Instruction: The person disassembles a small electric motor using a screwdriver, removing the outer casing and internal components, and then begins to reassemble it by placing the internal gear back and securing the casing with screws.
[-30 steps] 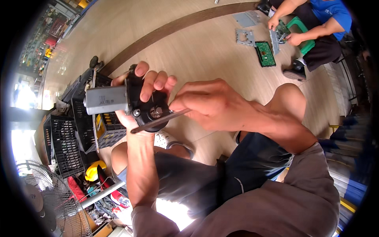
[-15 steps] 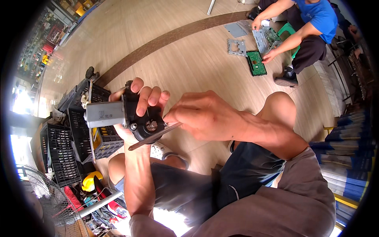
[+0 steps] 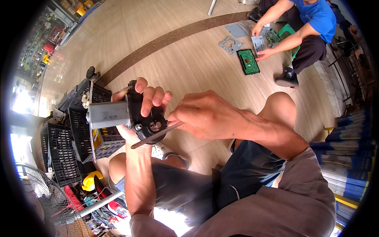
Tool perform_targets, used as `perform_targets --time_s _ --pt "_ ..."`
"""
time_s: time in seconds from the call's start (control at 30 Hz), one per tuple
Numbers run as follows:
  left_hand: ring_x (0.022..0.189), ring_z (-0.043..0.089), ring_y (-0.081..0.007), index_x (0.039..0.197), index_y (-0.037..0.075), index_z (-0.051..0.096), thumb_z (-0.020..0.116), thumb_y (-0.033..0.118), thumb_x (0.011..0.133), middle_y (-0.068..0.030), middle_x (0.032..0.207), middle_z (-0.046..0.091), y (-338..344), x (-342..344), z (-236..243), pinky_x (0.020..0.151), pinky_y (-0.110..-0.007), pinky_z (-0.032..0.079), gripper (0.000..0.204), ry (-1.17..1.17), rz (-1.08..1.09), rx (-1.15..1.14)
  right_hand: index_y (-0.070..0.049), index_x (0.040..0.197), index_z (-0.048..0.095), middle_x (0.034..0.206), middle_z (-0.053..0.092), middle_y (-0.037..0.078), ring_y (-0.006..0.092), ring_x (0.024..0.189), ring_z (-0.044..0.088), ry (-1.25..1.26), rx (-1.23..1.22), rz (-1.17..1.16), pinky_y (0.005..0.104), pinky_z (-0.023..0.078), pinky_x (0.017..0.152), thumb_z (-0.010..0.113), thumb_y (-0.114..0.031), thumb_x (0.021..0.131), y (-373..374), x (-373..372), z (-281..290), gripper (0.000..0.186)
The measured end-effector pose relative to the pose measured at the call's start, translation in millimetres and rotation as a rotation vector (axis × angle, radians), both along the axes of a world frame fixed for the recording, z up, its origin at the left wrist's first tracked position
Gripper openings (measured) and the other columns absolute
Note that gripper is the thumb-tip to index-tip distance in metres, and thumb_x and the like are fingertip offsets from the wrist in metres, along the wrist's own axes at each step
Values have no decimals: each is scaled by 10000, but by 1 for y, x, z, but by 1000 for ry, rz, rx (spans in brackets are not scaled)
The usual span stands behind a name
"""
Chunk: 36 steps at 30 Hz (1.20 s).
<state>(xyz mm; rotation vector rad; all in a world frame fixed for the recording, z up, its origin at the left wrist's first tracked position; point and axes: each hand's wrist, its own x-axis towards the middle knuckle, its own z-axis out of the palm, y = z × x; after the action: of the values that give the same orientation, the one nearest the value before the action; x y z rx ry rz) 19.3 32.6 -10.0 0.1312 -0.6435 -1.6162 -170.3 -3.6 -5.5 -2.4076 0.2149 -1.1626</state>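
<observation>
My left hand point(image 3: 152, 98) is wrapped round a gear motor point(image 3: 108, 114) with a grey metal can and a black gear housing, the can pointing left. The housing's round face, with a metal shaft in its middle, is turned up. My right hand point(image 3: 209, 114) is closed, its fingertips beside the housing. It grips a slim dark metal rod point(image 3: 156, 136) with a tapered tip, like a screwdriver shaft. The rod slants down left across the housing's near edge, and its tip sticks out past it above my left wrist. Its other end is hidden in my right hand.
Black plastic crates point(image 3: 63, 152) stand at the left, with a fan point(image 3: 43, 201) and a yellow object point(image 3: 91, 180) nearer. At the far right a person in a blue shirt point(image 3: 316, 17) handles a metal plate by a green circuit board point(image 3: 248, 62). Blue-and-white stacks point(image 3: 347, 158) line the right.
The motor, the rod and my left hand have shifted slightly to the right. My grips look the same. Across the floor, the person's metal plate has tilted and the circuit board has moved left.
</observation>
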Motion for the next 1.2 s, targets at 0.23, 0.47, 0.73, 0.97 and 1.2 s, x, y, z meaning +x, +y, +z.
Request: perform_targets --time_s 0.23,0.47,0.73,0.97,1.2 --pt "870 505 -207 1019 117 479 428 480 982 -15 638 515 0 0 0 1014 -434 387 368 -1 -4 5 -29 799 596 729 604 79 253 705 640 104 -37 -32 397 519 567 736 -163 828 0 -2 5 196" --pt "871 502 -203 1016 119 479 426 481 982 -10 645 522 -3 -3 -2 1019 -438 368 367 31 -36 -25 -64 844 623 797 618 61 242 690 640 86 -10 -41 383 522 549 750 -206 838 -1 0 -2 191" --pt "879 507 -208 1011 114 481 433 443 982 -16 646 519 0 0 2 1024 -420 388 334 52 -17 -28 -41 935 638 801 646 71 245 675 673 -76 100 56 329 506 536 798 -55 777 2 6 -4 225" --pt "881 521 -218 1016 111 488 421 427 988 -25 645 521 -2 3 1 1028 -428 401 325 -1 -10 -34 -44 915 647 825 651 66 265 707 667 67 150 13 359 541 594 764 -82 771 0 -1 -7 189" --pt "907 535 -223 1020 108 489 416 428 991 -33 663 533 -4 2 0 1036 -431 405 330 31 -40 -42 -44 957 663 826 664 78 239 600 652 -14 236 39 331 504 520 775 -45 783 3 -1 -2 207"
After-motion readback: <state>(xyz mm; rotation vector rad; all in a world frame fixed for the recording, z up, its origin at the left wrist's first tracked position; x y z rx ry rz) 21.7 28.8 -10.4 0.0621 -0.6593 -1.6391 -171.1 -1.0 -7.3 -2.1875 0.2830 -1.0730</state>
